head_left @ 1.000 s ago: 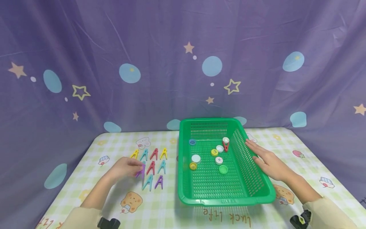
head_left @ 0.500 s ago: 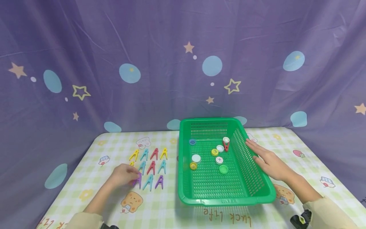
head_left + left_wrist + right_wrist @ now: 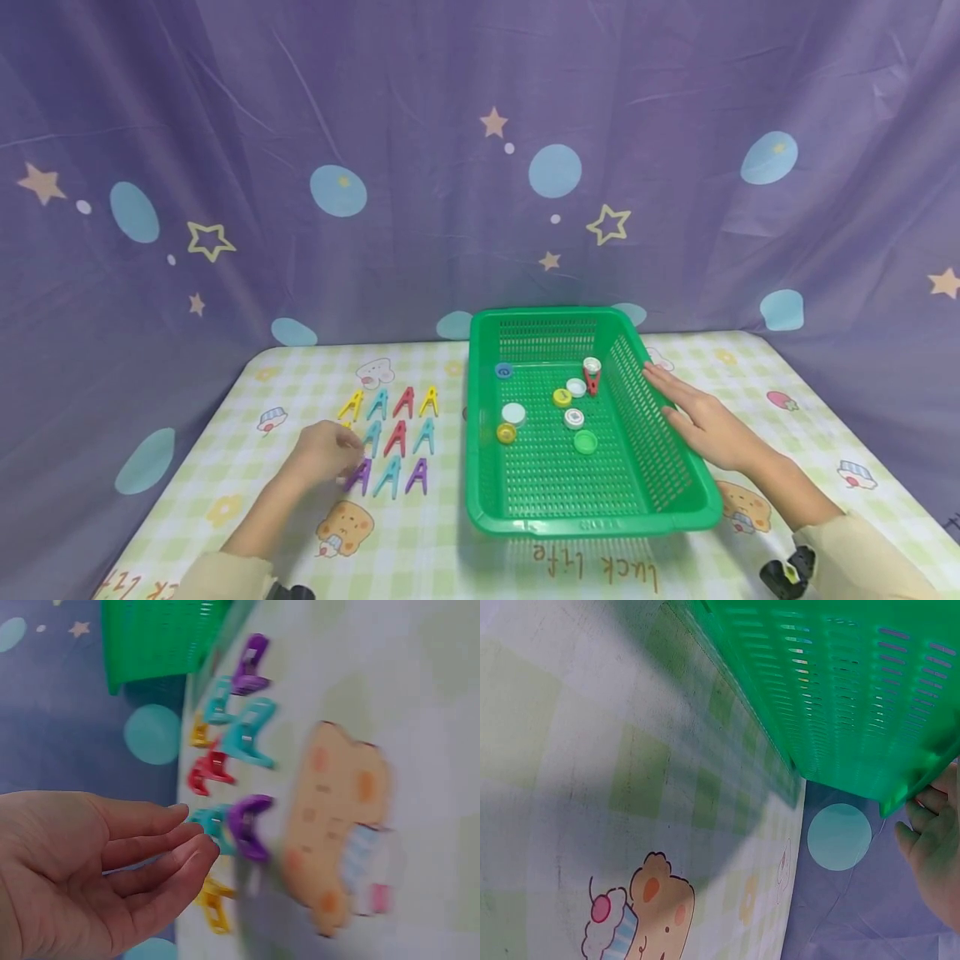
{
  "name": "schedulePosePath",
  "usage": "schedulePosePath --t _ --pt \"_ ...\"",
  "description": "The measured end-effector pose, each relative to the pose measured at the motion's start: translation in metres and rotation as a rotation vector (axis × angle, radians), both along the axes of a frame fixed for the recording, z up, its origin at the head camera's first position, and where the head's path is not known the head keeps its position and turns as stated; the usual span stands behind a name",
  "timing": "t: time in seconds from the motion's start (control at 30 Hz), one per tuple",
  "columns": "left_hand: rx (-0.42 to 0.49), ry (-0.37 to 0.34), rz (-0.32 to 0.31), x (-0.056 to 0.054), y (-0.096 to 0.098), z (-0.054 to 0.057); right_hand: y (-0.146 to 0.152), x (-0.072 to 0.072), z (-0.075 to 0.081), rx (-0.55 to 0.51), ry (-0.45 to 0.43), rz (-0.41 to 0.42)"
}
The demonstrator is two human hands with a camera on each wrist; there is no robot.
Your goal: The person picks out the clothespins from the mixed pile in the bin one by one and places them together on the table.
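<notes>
Beside the front-left purple clothespin (image 3: 358,477), my left hand (image 3: 324,452) hovers over the table with its fingers loosely bent and nothing between them. In the left wrist view that same clothespin (image 3: 249,829) lies just past the fingertips (image 3: 201,844). Yellow, blue, red and purple clothespins form three rows here; a yellow clothespin (image 3: 346,425) in the middle row is mostly covered by the left hand. My right hand (image 3: 705,425) rests with straight fingers on the right rim of a green basket (image 3: 592,527).
Inside the basket lie several bottle caps, among them a green cap (image 3: 585,442) and a blue cap (image 3: 504,371). A red clothespin (image 3: 592,383) is in there too, against a white cap (image 3: 592,365). A purple curtain (image 3: 420,167) hangs behind the checked tablecloth (image 3: 420,550).
My left hand carried the purple clothespin toward the front left, set it at the end of the front row and let it go, then drew slightly away. The right hand stayed put.
</notes>
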State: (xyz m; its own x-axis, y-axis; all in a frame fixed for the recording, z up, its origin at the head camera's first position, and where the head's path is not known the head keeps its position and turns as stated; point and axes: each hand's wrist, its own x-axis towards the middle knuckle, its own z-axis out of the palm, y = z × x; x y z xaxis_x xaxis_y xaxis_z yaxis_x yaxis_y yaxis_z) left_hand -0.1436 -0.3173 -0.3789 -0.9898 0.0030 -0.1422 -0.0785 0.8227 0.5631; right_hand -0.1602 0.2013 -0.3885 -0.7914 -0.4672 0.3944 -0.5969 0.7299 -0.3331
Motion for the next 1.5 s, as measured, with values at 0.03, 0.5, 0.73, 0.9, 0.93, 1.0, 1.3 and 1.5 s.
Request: schedulePosePath --t 0.03,0.5,0.73,0.9,0.93,1.0,1.3,1.5 --pt "0.0 0.012 -0.009 -0.001 0.001 0.004 0.0 0.0 0.0 0.0 0.001 0.0" --pt "0.045 0.098 -0.16 -0.04 0.039 0.067 0.0 0.001 0.0 -0.004 0.003 0.002" --pt "0.078 0.082 -0.22 -0.064 0.093 0.089 0.001 -0.001 0.0 -0.002 0.01 0.004" --pt "0.074 0.05 -0.271 -0.082 0.134 0.1 0.002 -0.001 -0.001 -0.003 0.012 0.006" --pt "0.075 0.041 -0.28 -0.085 0.142 0.102 0.001 -0.001 -0.001 -0.004 0.01 0.006" --pt "0.066 0.034 -0.307 -0.091 0.155 0.104 0.001 -0.001 -0.002 -0.004 0.009 0.005" --pt "-0.024 0.053 -0.419 -0.112 0.207 0.095 0.001 0.0 -0.003 0.001 0.001 -0.003" --pt "-0.081 0.066 -0.449 -0.125 0.24 0.066 0.001 0.0 -0.002 -0.002 -0.005 -0.01"
